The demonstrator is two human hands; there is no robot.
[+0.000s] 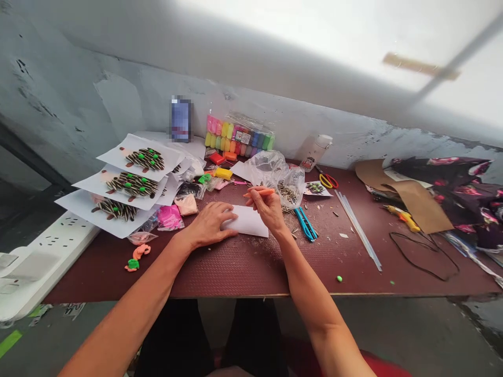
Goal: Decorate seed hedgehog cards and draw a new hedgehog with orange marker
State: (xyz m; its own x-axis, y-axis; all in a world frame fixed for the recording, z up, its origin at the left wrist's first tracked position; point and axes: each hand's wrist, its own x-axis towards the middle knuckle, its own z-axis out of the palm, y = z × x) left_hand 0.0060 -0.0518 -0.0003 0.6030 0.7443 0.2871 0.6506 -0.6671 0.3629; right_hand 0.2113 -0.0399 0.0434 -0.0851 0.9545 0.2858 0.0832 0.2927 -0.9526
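Note:
A small sheet of white paper (251,224) lies on the dark red table in front of me. My left hand (210,224) rests flat on its left edge with the fingers spread, holding nothing. Above the paper's right side, my right hand (271,210) is closed around an orange pen (266,192), which lies almost level and points left. Just behind the right hand is a clear plastic bag (293,183) of striped sunflower seeds, some spilled beside it. A blue utility knife (305,224) lies to the right of that hand.
Stacked at left are paper sheets with seed hedgehogs (131,184), near a white power strip (51,251). Coloured clay packs (239,139), a phone (181,120) and a bottle (316,152) stand at the back. Rightward lie scissors (328,180), glue sticks (358,230) and a glue gun (404,218).

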